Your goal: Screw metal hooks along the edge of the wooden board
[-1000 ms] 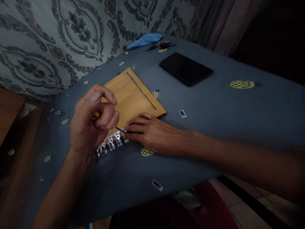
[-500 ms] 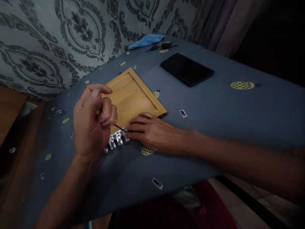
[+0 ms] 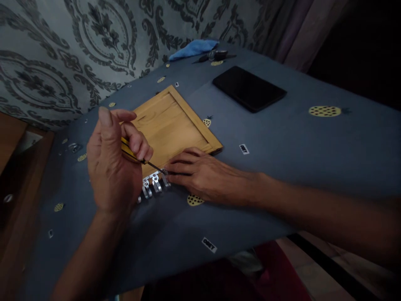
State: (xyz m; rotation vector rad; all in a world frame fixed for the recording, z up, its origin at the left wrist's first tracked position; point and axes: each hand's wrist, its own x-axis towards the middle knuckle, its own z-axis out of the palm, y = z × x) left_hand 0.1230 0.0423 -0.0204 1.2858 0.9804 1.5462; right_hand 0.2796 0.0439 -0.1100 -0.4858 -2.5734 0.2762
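Observation:
A yellow-and-black screwdriver (image 3: 130, 151) is in my left hand (image 3: 115, 167), its thumb lifted off the handle. Its shaft slants down to the right, and the tip meets the right end of a silver metal hook strip (image 3: 155, 177). That strip lies along the near edge of a framed wooden board (image 3: 172, 125), its several hooks pointing toward me. My right hand (image 3: 203, 173) lies flat with fingers stretched over the board's near edge, fingertips beside the screwdriver tip. My left hand hides the strip's left part.
A black tablet or phone (image 3: 249, 88) lies right of the board. Behind are a blue cloth (image 3: 194, 49) and a dark tool (image 3: 214, 56). Small metal pieces (image 3: 74, 147) sit at the left on the patterned blue tablecloth (image 3: 282, 154). A patterned curtain (image 3: 103, 37) borders the back.
My left hand has turned and loosened around the screwdriver, with the thumb now raised and the yellow handle showing. My right hand stays on the board. The view has shifted slightly.

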